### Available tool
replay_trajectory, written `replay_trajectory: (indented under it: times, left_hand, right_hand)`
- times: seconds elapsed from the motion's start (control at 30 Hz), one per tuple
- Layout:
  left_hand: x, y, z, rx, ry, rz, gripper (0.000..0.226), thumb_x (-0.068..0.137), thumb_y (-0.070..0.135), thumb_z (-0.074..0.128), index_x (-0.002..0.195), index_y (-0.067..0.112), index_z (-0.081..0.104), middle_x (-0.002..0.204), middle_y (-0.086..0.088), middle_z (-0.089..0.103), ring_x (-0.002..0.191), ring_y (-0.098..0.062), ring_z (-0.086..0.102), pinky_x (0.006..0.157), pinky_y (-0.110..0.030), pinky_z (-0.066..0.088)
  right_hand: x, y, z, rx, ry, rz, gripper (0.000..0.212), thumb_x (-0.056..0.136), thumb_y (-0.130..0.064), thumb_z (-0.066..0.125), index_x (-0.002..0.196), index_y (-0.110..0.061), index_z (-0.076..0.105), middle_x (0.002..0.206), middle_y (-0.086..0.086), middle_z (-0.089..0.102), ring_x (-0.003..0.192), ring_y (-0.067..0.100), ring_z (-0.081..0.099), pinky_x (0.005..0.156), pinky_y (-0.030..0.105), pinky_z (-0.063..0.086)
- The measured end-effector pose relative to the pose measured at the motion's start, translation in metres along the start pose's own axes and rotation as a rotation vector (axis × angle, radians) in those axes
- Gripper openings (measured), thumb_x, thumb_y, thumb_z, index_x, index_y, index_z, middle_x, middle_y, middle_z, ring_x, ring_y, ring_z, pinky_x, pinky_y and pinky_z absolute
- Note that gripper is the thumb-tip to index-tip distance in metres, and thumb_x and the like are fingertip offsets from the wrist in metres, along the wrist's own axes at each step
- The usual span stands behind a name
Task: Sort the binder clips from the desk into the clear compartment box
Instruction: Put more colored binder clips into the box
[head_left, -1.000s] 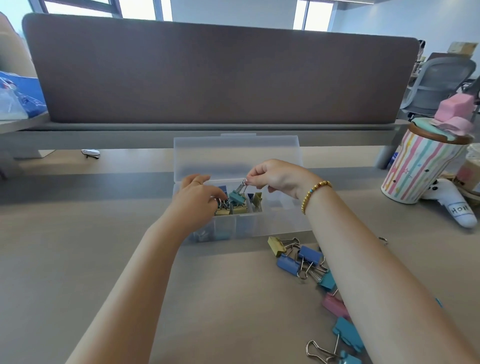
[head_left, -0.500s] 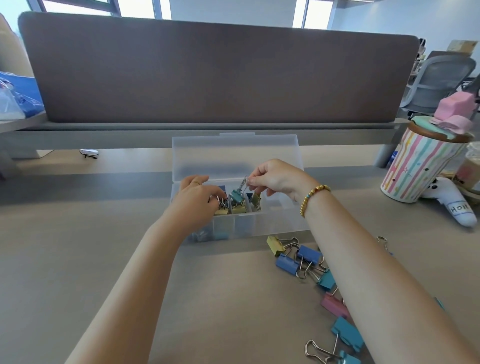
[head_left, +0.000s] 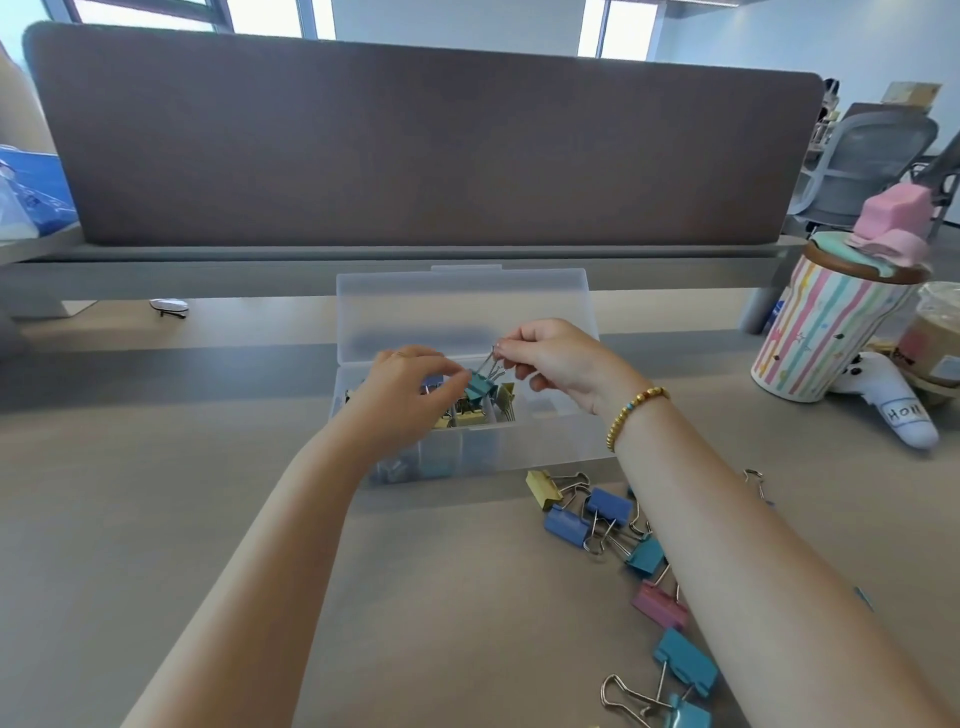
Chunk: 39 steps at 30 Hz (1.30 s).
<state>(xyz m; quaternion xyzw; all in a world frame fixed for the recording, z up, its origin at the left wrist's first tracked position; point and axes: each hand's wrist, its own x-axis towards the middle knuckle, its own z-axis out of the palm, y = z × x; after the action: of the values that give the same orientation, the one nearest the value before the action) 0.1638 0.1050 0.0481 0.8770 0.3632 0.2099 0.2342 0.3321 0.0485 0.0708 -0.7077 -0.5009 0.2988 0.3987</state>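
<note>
Right hand (head_left: 558, 366) pinching the wire handles of a teal binder clip (head_left: 480, 385), left hand (head_left: 402, 397) fingertips curled onto its body, clip hanging just over the open clear compartment box (head_left: 550, 441), more clips (head_left: 608, 506) loose on the desk (head_left: 156, 519) nearby.

Office — desk divider (head_left: 415, 145), mesh chair (head_left: 862, 161).

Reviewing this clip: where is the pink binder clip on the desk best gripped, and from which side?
Grip the pink clip across its flat body, from above and its left. It lies flat, its handles tucked toward the right forearm.
</note>
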Motion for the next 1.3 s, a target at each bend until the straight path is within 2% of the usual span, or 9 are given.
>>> replay_trajectory:
  times: [0.1, 0.27, 0.4, 0.57, 0.73, 0.9, 1.03, 1.13, 1.3]
  left_hand:
    - [0.001, 0.007, 0.002, -0.064, 0.036, -0.005, 0.034, 0.086, 0.037, 0.060, 0.110, 0.013, 0.065, 0.101, -0.001, 0.063, 0.097, -0.018, 0.056, 0.086, -0.033, 0.048]
    - [0.007, 0.000, 0.004, -0.266, 0.198, -0.145, 0.008, 0.090, 0.018, 0.057, 0.086, 0.016, 0.064, 0.083, -0.003, 0.069, 0.062, -0.009, 0.053, 0.056, -0.021, 0.041]
    - [0.009, -0.004, 0.001, -0.299, 0.291, -0.201, 0.008, 0.089, 0.017, 0.058, 0.088, 0.015, 0.065, 0.075, 0.002, 0.061, 0.070, -0.016, 0.055, 0.068, -0.025, 0.043]
    - [0.009, -0.008, 0.004, -0.298, 0.276, -0.216, 0.006, 0.090, 0.017, 0.058, 0.084, 0.017, 0.061, 0.070, 0.007, 0.057, 0.063, -0.006, 0.049, 0.058, -0.019, 0.041]
    - [0.009, -0.009, 0.005, -0.275, 0.267, -0.219, 0.008, 0.091, 0.016, 0.056, 0.089, 0.014, 0.063, 0.078, 0.002, 0.059, 0.066, -0.008, 0.050, 0.056, -0.015, 0.038]
    - [0.008, -0.010, 0.004, -0.279, 0.273, -0.227, 0.007, 0.091, 0.017, 0.057, 0.085, 0.016, 0.060, 0.073, 0.007, 0.056, 0.062, 0.000, 0.046, 0.054, -0.014, 0.035]
    - [0.009, -0.011, 0.003, -0.302, 0.272, -0.237, 0.007, 0.090, 0.017, 0.057, 0.084, 0.016, 0.061, 0.069, 0.009, 0.055, 0.065, -0.008, 0.049, 0.057, -0.020, 0.037]
    - [0.009, -0.011, 0.002, -0.313, 0.280, -0.245, 0.006, 0.090, 0.018, 0.058, 0.085, 0.017, 0.062, 0.074, 0.005, 0.059, 0.071, -0.013, 0.051, 0.066, -0.023, 0.037]
    - [0.007, -0.010, 0.000, -0.387, 0.264, -0.242, 0.007, 0.090, 0.018, 0.059, 0.090, 0.018, 0.066, 0.070, 0.007, 0.062, 0.060, -0.004, 0.058, 0.051, -0.016, 0.045]
  right_hand:
    - [-0.001, -0.007, 0.010, 0.007, 0.011, -0.057, 0.014, 0.096, -0.019, 0.049, 0.091, -0.013, 0.060, 0.077, -0.004, 0.055, 0.071, 0.008, 0.049, 0.063, 0.022, 0.042]
    - [0.000, -0.005, 0.017, 0.002, 0.053, -0.071, 0.023, 0.098, -0.027, 0.045, 0.090, -0.012, 0.061, 0.081, -0.001, 0.059, 0.073, 0.012, 0.052, 0.067, 0.024, 0.043]
    - [0.009, 0.015, 0.020, -0.527, 0.330, -0.057, 0.023, 0.097, -0.028, 0.045, 0.090, -0.009, 0.055, 0.082, 0.003, 0.051, 0.077, 0.019, 0.048, 0.053, 0.024, 0.034]
    - [0.017, 0.017, 0.029, -0.669, 0.370, -0.026, 0.028, 0.095, -0.034, 0.049, 0.079, -0.010, 0.048, 0.078, 0.007, 0.050, 0.079, 0.024, 0.048, 0.060, 0.027, 0.035]
    - [0.022, 0.017, 0.037, -0.618, 0.310, 0.036, 0.039, 0.093, -0.025, 0.055, 0.057, -0.014, 0.040, 0.055, 0.000, 0.041, 0.062, 0.022, 0.048, 0.047, 0.021, 0.033]
    - [0.017, 0.007, 0.035, -0.317, 0.280, -0.099, 0.019, 0.093, -0.021, 0.056, 0.075, -0.012, 0.056, 0.068, -0.003, 0.054, 0.064, 0.009, 0.051, 0.060, 0.021, 0.042]
    - [0.004, 0.004, 0.036, -0.590, 0.283, -0.375, 0.016, 0.094, -0.018, 0.054, 0.092, -0.009, 0.066, 0.091, 0.005, 0.065, 0.086, 0.018, 0.059, 0.067, 0.022, 0.042]
    - [0.004, 0.014, 0.037, -0.834, 0.189, -0.413, 0.025, 0.095, -0.029, 0.050, 0.102, -0.015, 0.071, 0.098, 0.006, 0.065, 0.093, 0.023, 0.056, 0.072, 0.028, 0.042]
    - [-0.006, 0.011, 0.024, -0.599, 0.112, -0.352, 0.033, 0.095, -0.033, 0.050, 0.083, -0.011, 0.072, 0.077, 0.007, 0.066, 0.079, 0.019, 0.054, 0.067, 0.028, 0.040]
